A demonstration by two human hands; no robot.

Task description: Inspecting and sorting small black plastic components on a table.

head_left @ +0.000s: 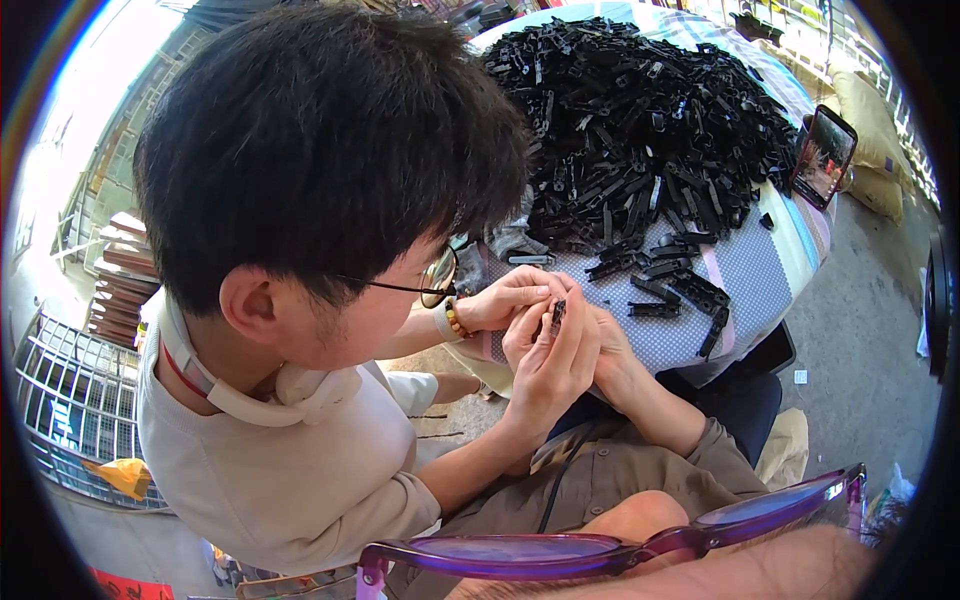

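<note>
A co-worker in a cream top leans in from the left, black-haired head low over the hands. Both of that person's hands (540, 340) close around a small black plastic part (557, 312) at the near rim of the table. My right hand (618, 362) comes up on a brown-sleeved forearm and lies against those hands from the right. Its fingers are hidden behind them, so I cannot tell whether it grips the part. My left hand is not visible. A purple glasses frame (600, 552) crosses the bottom of the picture.
A big heap of black plastic parts (640, 120) covers a round table with a dotted cloth (760, 270); several lie loose near its front. A phone (824, 155) stands at the table's right edge. Yellow sacks (870, 130) lie beyond, and a wire cage (70, 410) stands left.
</note>
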